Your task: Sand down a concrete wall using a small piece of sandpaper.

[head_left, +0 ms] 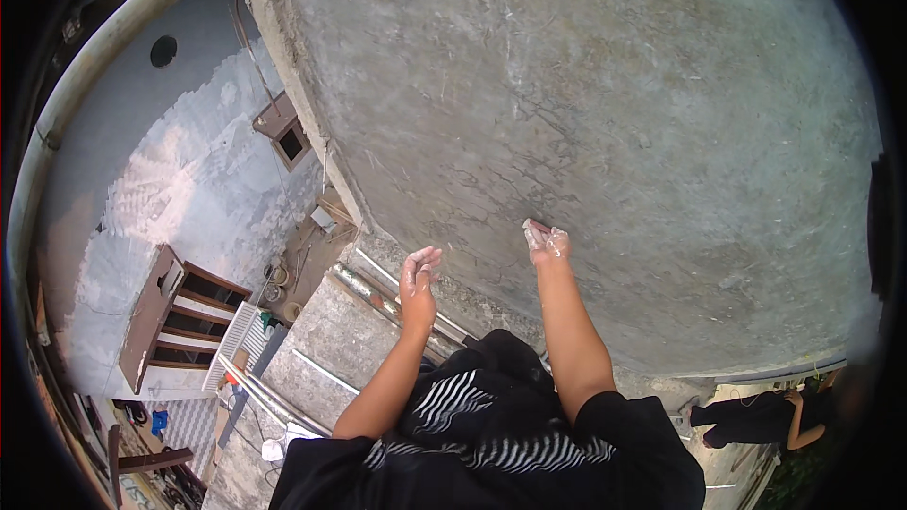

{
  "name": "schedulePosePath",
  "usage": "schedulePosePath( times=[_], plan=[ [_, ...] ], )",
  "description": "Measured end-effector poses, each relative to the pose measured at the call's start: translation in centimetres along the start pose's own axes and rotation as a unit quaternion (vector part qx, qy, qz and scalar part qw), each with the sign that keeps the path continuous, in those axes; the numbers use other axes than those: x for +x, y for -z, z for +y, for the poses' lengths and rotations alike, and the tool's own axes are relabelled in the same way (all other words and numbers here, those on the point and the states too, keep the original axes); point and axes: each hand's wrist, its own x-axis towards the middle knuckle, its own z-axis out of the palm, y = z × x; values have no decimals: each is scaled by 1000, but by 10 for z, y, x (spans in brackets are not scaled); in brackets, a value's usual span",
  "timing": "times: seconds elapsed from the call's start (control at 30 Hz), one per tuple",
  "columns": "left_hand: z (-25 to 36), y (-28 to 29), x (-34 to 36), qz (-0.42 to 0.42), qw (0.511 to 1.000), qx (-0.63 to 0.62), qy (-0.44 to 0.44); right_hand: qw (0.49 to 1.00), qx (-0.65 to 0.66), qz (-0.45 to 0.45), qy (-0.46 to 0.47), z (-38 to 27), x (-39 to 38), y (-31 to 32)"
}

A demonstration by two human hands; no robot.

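Observation:
My left hand (419, 274) is raised in front of my body, its fingers loosely apart and smeared with white paste. Nothing shows in it. Farther right, my right hand (547, 242) is up before the grey cement wall (661, 132), with white smears over the fingers and palm. Its fingers are partly bent, and no object is visible in them. Whether the fingertips touch the wall I cannot tell. Dark, branching crack-like marks (543, 146) run over the wall just above that hand.
Metal pipes (364, 293) lie along a rough concrete ledge (321, 340) at the lower left. Beyond the wall's edge stand a patchy painted wall (189, 161), a brown window frame (194, 316) and several buckets (276, 279) far below. Another person in dark clothes (756, 418) is at the lower right.

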Motion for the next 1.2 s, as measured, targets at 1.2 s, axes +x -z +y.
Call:
schedulePosePath(
  times=[1.2],
  plan=[
    [-100,-130,185,177,983,48,-11,740,-530,-398,114,-154,-127,-59]
  ],
)
